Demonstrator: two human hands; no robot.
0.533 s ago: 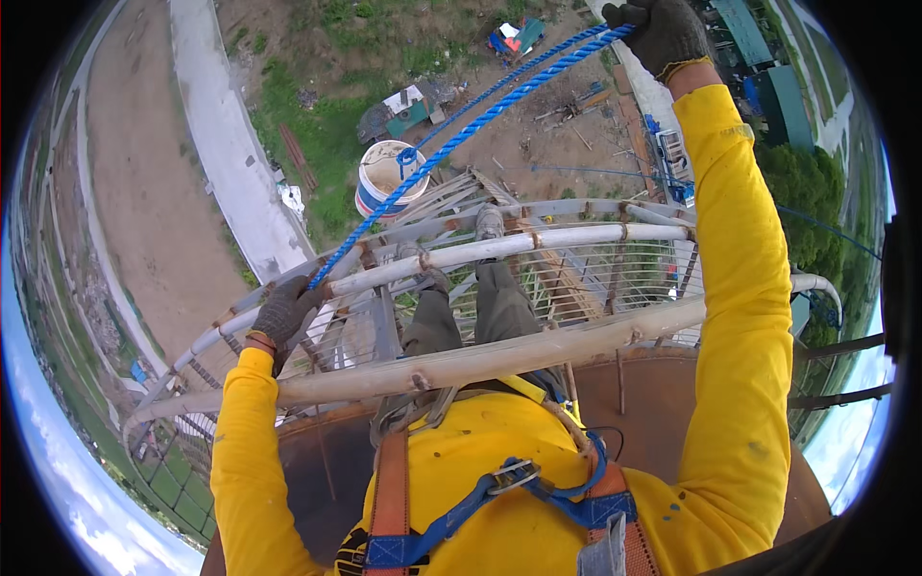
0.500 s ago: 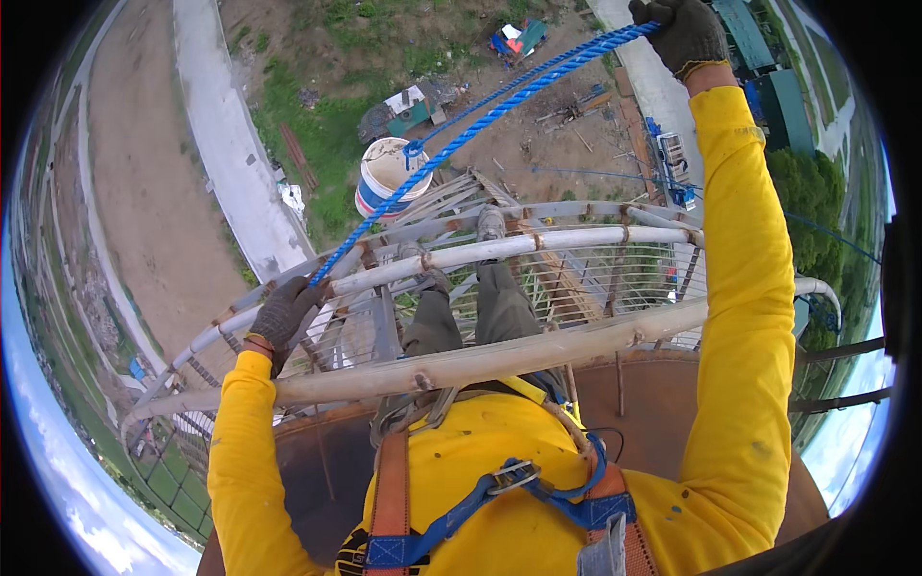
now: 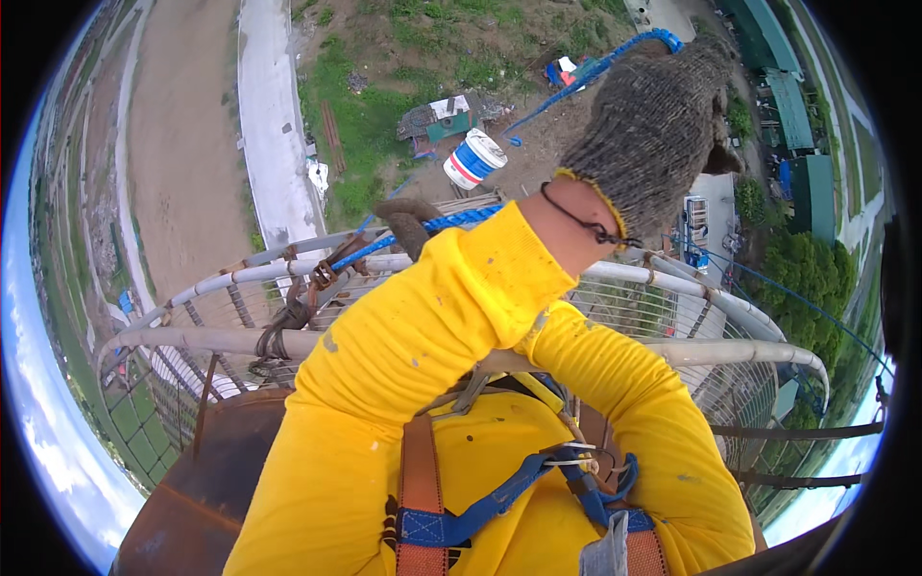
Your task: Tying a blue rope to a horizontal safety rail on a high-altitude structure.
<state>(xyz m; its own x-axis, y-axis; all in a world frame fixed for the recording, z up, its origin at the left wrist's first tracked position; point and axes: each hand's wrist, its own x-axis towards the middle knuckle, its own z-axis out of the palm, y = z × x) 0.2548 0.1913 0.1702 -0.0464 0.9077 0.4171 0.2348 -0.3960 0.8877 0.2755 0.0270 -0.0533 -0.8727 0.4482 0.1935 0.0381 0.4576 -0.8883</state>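
My left hand, in a dark grey knit glove, is raised at the upper right, its arm crossing over the right one. A blue rope curves up behind this glove, which is closed on it; the fingertips are mostly hidden. Farther down, my right hand is gloved too and wrapped round the rope above the railing; its wrist is hidden behind my left sleeve. A white bucket with blue and red bands hangs tilted beyond the railing, close to a knotted part of the rope.
Curved pale metal rails with bars ring the high platform. Rusty metal clamps and dark ties hang on the left rail. Far below are a concrete strip, grass, a small shed and green roofs. Harness straps cross my chest.
My left hand has left the rail and swung up to the upper right. My right hand has come down leftward to the rope by the railing. The bucket appears farther right and more tilted.
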